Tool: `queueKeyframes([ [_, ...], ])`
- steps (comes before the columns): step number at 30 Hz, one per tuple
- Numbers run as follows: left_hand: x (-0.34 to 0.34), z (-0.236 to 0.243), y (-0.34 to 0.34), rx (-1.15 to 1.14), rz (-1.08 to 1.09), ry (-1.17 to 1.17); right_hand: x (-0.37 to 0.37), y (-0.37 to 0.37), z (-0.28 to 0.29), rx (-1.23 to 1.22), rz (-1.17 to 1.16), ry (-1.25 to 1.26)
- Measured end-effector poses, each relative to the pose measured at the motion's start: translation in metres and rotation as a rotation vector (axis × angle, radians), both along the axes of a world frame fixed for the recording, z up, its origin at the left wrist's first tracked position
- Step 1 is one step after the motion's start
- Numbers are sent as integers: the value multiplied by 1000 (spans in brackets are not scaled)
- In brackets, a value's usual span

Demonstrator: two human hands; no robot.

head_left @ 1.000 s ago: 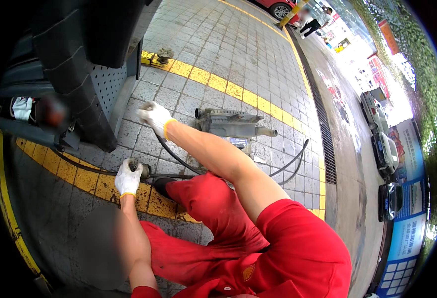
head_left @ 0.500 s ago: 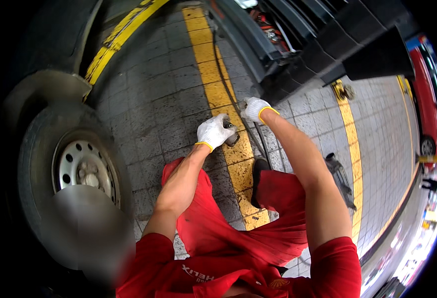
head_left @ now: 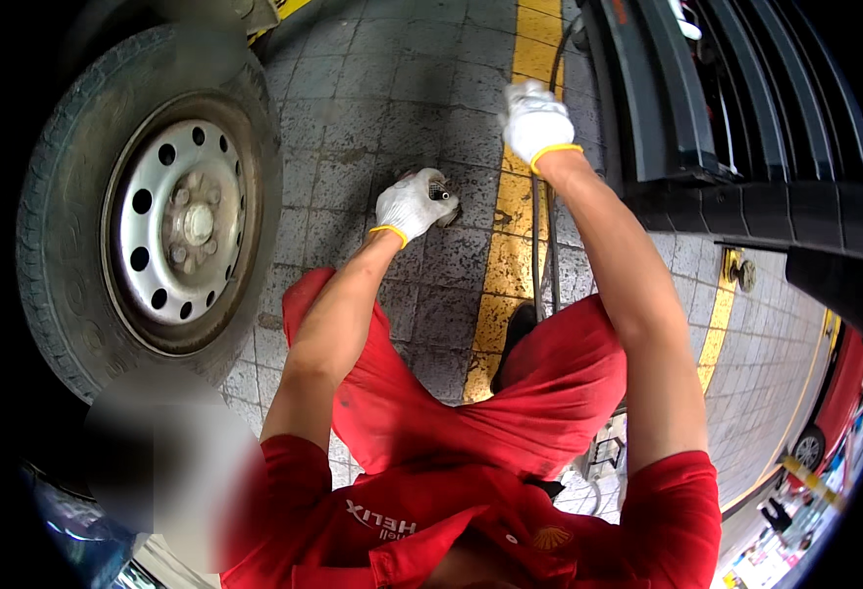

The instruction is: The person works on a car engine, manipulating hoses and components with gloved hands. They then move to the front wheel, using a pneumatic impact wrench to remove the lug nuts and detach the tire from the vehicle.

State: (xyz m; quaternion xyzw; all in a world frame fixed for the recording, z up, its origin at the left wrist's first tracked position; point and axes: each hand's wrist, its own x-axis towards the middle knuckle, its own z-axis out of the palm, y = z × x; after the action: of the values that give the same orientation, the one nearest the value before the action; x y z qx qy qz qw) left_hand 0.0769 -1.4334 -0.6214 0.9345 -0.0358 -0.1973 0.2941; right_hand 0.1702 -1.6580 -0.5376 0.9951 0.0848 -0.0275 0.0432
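My left hand (head_left: pixel 407 208), in a white knit glove with a yellow cuff, is closed around a dark air impact wrench (head_left: pixel 438 190). A small metal fitting shows at the handle end; the rest of the tool is mostly hidden by the glove. My right hand (head_left: pixel 537 123), gloved alike, is stretched farther forward over the yellow floor line, its fingers curled. A black air hose (head_left: pixel 535 250) runs up to this hand and appears held in it, though the grip itself is hidden. A second strand of hose passes just beside the wrist.
A wheel with a steel rim (head_left: pixel 194 224) stands upright close on my left. A dark car bumper and grille (head_left: pixel 691 88) reach in from the upper right. My red-trousered knees are bent over grey tiles (head_left: pixel 338 128). A red car (head_left: pixel 838 393) is at far right.
The view has swung so the wheel appears larger and the grille sits farther right. My right hand has moved forward, away from my left hand. Both hands keep their hold.
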Motion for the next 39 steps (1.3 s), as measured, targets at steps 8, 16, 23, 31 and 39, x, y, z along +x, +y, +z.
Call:
queueKeyframes([
  [8,-15,-11,21,-233,-17,48,-82,75,-40,139,425,429],
  [16,-28,-30,15,-71,-37,-118,-82,64,-92,-17,693,7],
  [23,-28,-26,2,-123,123,-236,-76,56,-82,-4,600,101],
  [31,-35,-43,-8,9,184,-340,-75,35,-113,50,779,-40],
  [39,-24,-23,-23,-35,174,-218,-33,12,-126,57,763,268],
])
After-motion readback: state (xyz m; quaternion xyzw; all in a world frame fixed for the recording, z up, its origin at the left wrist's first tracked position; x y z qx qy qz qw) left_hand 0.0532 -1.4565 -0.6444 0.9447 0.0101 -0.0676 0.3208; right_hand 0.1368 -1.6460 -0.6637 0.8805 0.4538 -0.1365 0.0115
